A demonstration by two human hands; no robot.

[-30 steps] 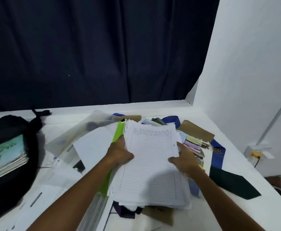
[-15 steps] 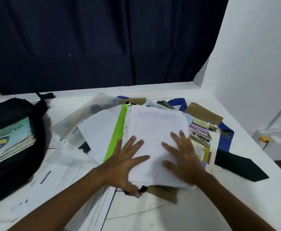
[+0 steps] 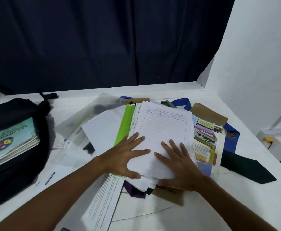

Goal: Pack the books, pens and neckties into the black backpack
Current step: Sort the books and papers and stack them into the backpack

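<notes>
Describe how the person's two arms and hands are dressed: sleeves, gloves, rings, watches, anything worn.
Both hands are bare: the left hand and the right hand wear no gloves and no rings on the fingers that show. Both forearms are uncovered as far as the frame's lower edge, with no sleeve, watch or wristband in view. No markings show on them.

A: Where does the view look from?

B: There is one head view, worn by the person, facing forward and down over the white tabletop (image 3: 178, 214).

A: How near?

B: Close: both forearms run in from the bottom edge. The wide lens also takes in the dark blue curtain (image 3: 103, 44) behind and the white wall (image 3: 256, 64) on the right.
</notes>
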